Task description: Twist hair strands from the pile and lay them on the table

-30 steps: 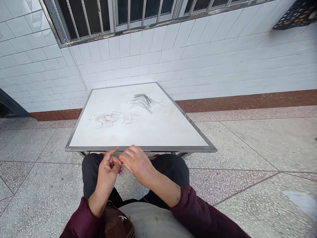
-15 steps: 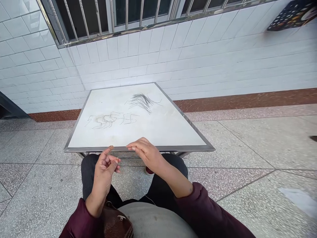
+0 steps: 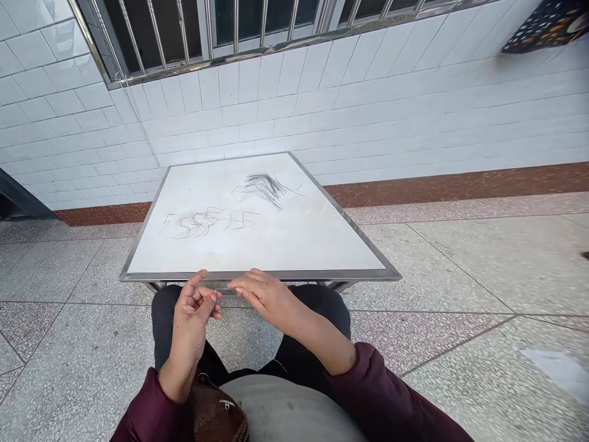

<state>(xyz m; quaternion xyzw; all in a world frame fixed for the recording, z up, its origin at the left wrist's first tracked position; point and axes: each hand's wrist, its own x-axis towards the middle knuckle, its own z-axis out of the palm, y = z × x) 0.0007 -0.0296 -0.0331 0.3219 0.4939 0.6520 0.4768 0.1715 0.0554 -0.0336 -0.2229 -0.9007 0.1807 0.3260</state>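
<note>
In front, left fingers [image 3: 210, 299] pinch a thin, pale strand [image 3: 216, 291]; right fingers' [image 3: 248, 286] hold unclear.

Tiled white at the wall [image 3: 414, 110], with a window [image 3: 278, 21] set behind vertical metal bars [image 3: 236, 24]. Edged along the base with a reddish-brown skirting band [image 3: 460, 180]. Paved below with a speckled floor [image 3: 506, 258], divided by dark joints [image 3: 461, 269]. Furnished with a white-topped table [image 3: 313, 239], metal-rimmed, near the wall. Lit evenly, with reflections on upper-left tiles [image 3: 64, 40].
</note>
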